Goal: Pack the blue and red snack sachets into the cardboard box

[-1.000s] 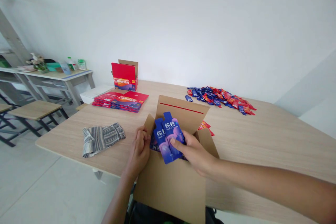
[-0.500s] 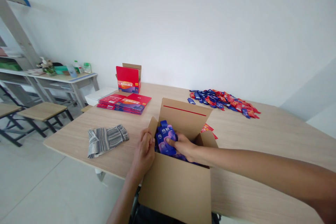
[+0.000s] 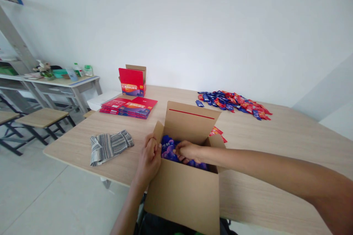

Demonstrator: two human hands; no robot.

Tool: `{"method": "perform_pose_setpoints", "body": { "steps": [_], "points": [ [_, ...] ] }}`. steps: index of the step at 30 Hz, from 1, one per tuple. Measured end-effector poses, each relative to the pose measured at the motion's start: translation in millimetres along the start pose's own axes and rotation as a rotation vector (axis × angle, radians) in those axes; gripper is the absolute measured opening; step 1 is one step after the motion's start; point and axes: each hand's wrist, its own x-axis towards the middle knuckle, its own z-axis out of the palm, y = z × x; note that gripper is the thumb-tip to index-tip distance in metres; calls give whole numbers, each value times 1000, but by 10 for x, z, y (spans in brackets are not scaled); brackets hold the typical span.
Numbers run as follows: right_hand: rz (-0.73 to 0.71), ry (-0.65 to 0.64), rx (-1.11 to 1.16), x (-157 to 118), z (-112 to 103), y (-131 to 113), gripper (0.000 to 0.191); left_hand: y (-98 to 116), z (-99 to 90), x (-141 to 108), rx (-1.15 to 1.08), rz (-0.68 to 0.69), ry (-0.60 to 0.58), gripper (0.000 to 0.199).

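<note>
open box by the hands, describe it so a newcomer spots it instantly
Find the wooden table. At its near edge, the left hand grips an open box and the right hand reaches inside. Unlike the red box farther back, its near flap is plain brown.

Right hand (image 3: 189, 150): fingertips hidden among blue pouches (image 3: 167, 147); whether one is pinched, cannot be told. Left hand (image 3: 150, 158): inner fingers out of sight at the flap. Cardboard box (image 3: 182, 187): floor covered by pouches, front wall masked by its hanging flap, a corner of which the bottom edge cuts. Red packets (image 3: 220, 135): partly behind the box, print illegible. Mixed pile (image 3: 234, 102): pouches overlapping, count indeterminable, lettering too small. Red carton (image 3: 131, 77): interior concealed by its raised panel. Flattened cartons (image 3: 135, 105): lower ones mostly covered. Bottles (image 3: 77, 70): labels unreadable. Far-left stool (image 3: 8, 116): cropped by the left edge. Dark clothing (image 3: 161, 224): cut off below.
</note>
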Motion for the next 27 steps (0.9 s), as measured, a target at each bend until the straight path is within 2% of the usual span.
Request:
{"method": "perform_pose_setpoints", "body": {
  "steps": [8, 13, 16, 19, 21, 22, 24, 27],
  "points": [
    [17, 88, -49, -142, -138, 72, 27, 28, 4, 1, -10, 3, 9, 28],
    [78, -23, -231, -237, -200, 111, 26, 16, 2, 8, -12, -18, -17, 30],
    [51, -75, -388, -265, -288, 134, 27, 26, -7, 18, -11, -17, -12, 31],
    [-122, 27, -524, -240, -352, 128, 22, 40, -15, 27, -8, -6, -2, 31],
    [-343, 117, -677, -173, -350, 103, 10, 40, -16, 27, -2, 5, 2, 31],
    [-471, 127, -750, -121, -335, 87, 10, 37, -15, 26, 3, 8, 3, 31],
    [-704, 52, -844, 12, -286, 59, 33, 28, -12, 23, 14, 9, 6, 31],
    [-862, -118, -919, 233, -177, 63, 69, 15, -7, 19, 24, 8, 6, 30]
  ]
}}
